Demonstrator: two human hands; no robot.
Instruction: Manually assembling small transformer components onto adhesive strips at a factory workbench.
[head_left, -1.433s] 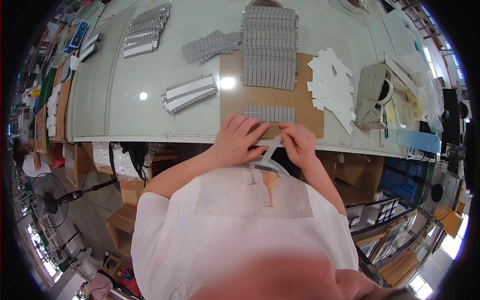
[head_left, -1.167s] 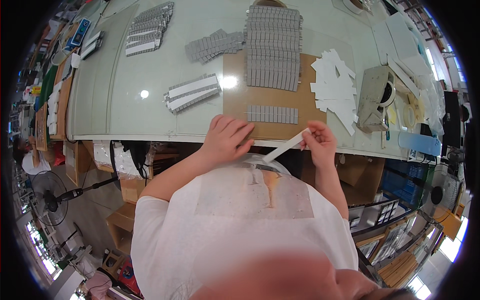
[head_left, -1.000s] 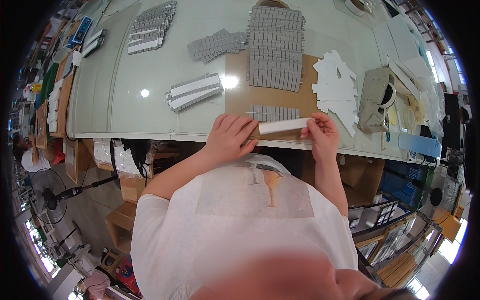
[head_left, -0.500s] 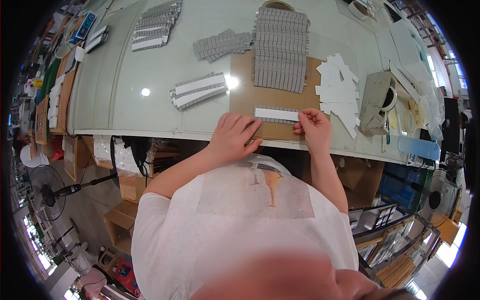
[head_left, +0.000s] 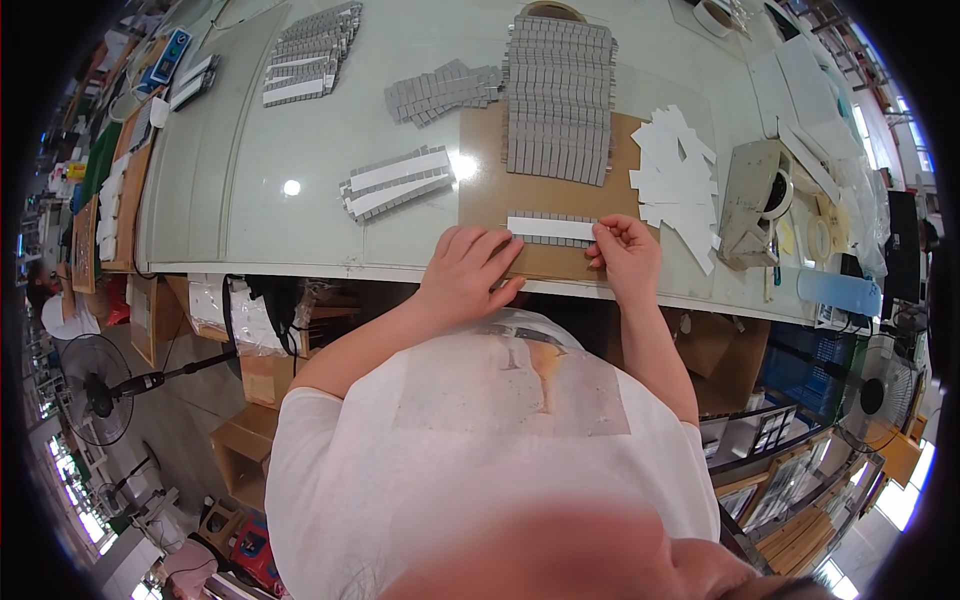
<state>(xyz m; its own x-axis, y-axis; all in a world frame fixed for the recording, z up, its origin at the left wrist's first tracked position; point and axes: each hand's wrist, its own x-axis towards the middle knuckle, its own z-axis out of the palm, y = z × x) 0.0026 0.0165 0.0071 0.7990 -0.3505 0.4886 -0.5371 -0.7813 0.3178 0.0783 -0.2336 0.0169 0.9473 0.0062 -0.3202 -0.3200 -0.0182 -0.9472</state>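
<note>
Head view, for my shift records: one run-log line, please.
white strip: over grey segmented piece | left hand: at left end | right hand: holding right end

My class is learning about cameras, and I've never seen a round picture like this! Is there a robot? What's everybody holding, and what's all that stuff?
There's no robot here, just a person using two bare hands. The picture comes from a wide fisheye camera worn on the person's head, looking down. Its lens makes straight edges look bent.

The right hand pinches the right end of a white strip. That lies along a gray segmented strip on a brown board. The left hand is by the other end; I can't tell whether its fingertips touch.

On the table there's also a big stack of gray segmented strips, with a pile of white pieces to its right.
</note>
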